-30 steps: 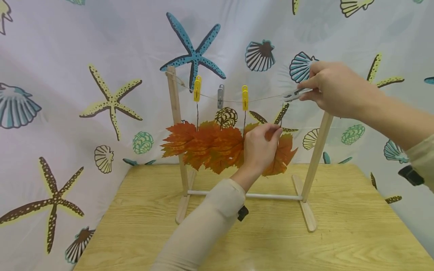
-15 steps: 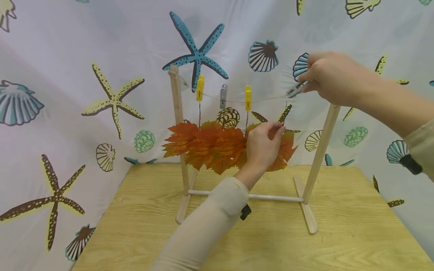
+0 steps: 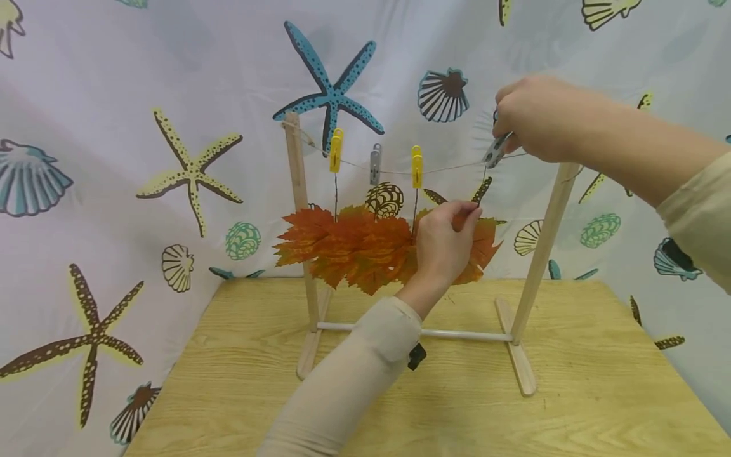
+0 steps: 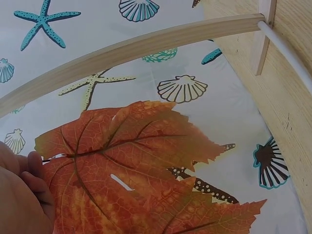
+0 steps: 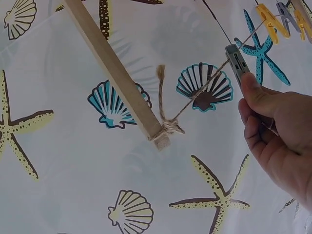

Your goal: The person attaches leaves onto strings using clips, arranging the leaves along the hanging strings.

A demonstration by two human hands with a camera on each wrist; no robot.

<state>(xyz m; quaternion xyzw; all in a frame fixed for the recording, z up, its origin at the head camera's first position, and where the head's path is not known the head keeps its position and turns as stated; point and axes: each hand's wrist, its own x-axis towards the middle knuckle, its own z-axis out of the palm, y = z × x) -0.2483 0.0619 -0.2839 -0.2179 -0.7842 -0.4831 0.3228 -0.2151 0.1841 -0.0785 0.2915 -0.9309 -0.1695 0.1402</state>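
Note:
My left hand [image 3: 442,244] pinches the thin dark stem of an orange-red artificial maple leaf [image 4: 131,141] beneath the string line. My right hand [image 3: 533,120] grips a grey clothespin [image 3: 495,151] at the string [image 5: 195,97], near its right end. In the right wrist view the clothespin's tip meets the string and the top of the stem [image 5: 217,22]; whether it clamps both I cannot tell. More maple leaves [image 3: 348,247] hang overlapping to the left, below a yellow clothespin [image 3: 336,151], a grey clothespin [image 3: 375,164] and another yellow clothespin [image 3: 417,167].
The string is tied between a left wooden post [image 3: 297,165] and a right wooden post [image 3: 542,254]. A white rod [image 3: 468,335] joins the posts low down. The frame stands on a wood-grain table [image 3: 240,355] before a sea-patterned cloth [image 3: 245,82].
My right hand has moved left and slightly up, turning the grey clothespin more upright and bringing it to the string above the stem. My left hand stays nearly in place, still pinching the stem.

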